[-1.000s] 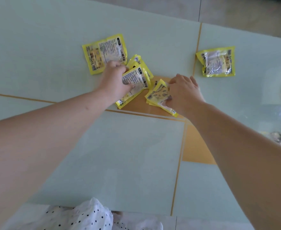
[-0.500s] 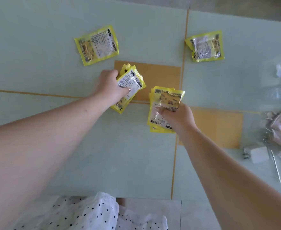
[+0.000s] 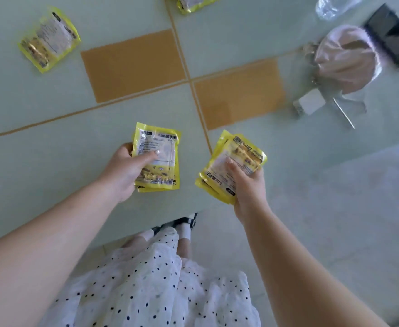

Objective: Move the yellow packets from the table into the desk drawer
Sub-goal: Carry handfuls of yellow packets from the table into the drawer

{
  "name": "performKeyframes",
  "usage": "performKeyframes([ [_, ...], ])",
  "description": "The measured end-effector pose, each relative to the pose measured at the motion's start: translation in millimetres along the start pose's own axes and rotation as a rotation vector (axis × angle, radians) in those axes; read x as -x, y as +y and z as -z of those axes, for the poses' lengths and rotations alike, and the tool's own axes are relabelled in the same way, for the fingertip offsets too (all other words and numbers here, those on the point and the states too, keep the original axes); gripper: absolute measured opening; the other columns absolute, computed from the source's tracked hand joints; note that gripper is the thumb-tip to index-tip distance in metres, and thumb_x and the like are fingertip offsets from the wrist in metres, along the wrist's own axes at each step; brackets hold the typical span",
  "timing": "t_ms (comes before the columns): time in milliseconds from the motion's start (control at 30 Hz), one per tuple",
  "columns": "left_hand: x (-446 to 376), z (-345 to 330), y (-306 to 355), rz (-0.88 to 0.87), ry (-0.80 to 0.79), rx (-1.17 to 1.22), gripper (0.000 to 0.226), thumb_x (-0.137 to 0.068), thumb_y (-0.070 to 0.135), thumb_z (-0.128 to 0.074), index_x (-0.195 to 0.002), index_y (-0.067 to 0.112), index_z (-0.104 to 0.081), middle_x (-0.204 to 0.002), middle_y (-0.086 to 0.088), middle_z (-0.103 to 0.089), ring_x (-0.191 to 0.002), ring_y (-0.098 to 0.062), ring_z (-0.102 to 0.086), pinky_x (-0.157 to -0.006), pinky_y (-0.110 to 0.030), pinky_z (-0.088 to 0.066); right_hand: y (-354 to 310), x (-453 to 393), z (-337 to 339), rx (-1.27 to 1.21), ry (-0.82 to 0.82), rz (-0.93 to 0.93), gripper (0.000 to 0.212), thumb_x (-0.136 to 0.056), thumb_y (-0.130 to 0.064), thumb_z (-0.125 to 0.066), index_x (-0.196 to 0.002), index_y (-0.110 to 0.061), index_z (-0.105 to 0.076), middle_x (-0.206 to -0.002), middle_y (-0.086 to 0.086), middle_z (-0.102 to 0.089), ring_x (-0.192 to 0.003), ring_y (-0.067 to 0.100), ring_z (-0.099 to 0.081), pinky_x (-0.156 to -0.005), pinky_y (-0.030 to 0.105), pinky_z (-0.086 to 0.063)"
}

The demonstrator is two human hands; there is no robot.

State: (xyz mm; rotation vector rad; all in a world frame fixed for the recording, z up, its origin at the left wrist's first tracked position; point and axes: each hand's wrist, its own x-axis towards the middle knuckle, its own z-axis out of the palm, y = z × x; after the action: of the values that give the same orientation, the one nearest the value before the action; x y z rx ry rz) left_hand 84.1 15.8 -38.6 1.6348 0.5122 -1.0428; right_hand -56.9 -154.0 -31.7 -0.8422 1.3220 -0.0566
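Hands clutching packet stacks, left hand (image 3: 123,172), right hand (image 3: 248,185), pink pouch (image 3: 344,60) nearby

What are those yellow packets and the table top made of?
The yellow packets in the left hand and the right hand look like glossy plastic film: they shine and crinkle at the edges. The table top seems to be pale green glass or a smooth laminate; its faint sheen leaves that open.

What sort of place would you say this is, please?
Probably a home or office room: a glass-topped table bearing a pink pouch, a white charger and snack packets, above a tiled floor.
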Motion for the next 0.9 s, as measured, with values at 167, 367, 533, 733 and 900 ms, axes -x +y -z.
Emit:
performKeyframes([
  [167, 33, -51, -21, 0.017, -0.223, -0.185, 0.041, -0.083, 0.011, -0.067, -0.120, 0.011, -0.049, -0.108, -0.012, -0.066, -0.095, -0.030, -0.065, -0.085, -0.050, -0.052, 39, 44, 74, -0.240, 0.159, 0.046, 0.064, -0.066, -0.025, -0.077, -0.124, -0.015, -0.050, -0.117, 0.015, -0.066, -0.101, 0.033, -0.068, -0.079, 0.054, -0.056],
  [367, 78, -112, -57, -0.003, -0.494, -0.450, 0.031, -0.085, 0.008, -0.064, -0.115, 0.008, -0.056, -0.105, -0.013, -0.069, -0.084, -0.025, -0.070, -0.075, -0.043, -0.059, 110, 116, 153, -0.486, 0.323, 0.071, 0.041, -0.080, -0.013, -0.071, -0.120, -0.009, -0.059, -0.111, 0.018, -0.069, -0.095, 0.034, -0.068, -0.088, 0.056, -0.053],
  [533, 132, -159, -119, 0.012, -0.746, -0.688, 0.043, -0.079, 0.010, -0.070, -0.120, 0.008, -0.055, -0.101, -0.011, -0.068, -0.084, -0.025, -0.070, -0.075, -0.044, -0.059, 183, 186, 206, -0.734, 0.543, 0.073, 0.055, -0.066, -0.022, -0.077, -0.116, -0.006, -0.061, -0.109, 0.017, -0.070, -0.094, 0.033, -0.069, -0.088, 0.054, -0.053],
  [733, 219, -187, -226, 0.017, -0.942, -0.951, 0.041, -0.080, 0.009, -0.068, -0.119, 0.008, -0.055, -0.100, -0.011, -0.067, -0.087, -0.029, -0.068, -0.078, -0.047, -0.058, 292, 267, 260, -1.014, 0.759, 0.099, 0.017, -0.079, -0.007, -0.071, -0.088, -0.019, -0.063, -0.085, 0.000, -0.073, -0.077, 0.019, -0.070, -0.081, 0.044, -0.057],
  [900, 293, -178, -334, 0.045, -1.047, -1.133, 0.046, -0.074, 0.014, -0.073, -0.116, 0.009, -0.055, -0.096, -0.008, -0.069, -0.082, -0.024, -0.071, -0.066, -0.038, -0.058, 399, 340, 294, -1.182, 0.858, 0.106, 0.017, -0.080, -0.006, -0.071, -0.089, -0.017, -0.064, -0.077, -0.002, -0.074, -0.072, 0.017, -0.072, -0.069, 0.039, -0.060],
])
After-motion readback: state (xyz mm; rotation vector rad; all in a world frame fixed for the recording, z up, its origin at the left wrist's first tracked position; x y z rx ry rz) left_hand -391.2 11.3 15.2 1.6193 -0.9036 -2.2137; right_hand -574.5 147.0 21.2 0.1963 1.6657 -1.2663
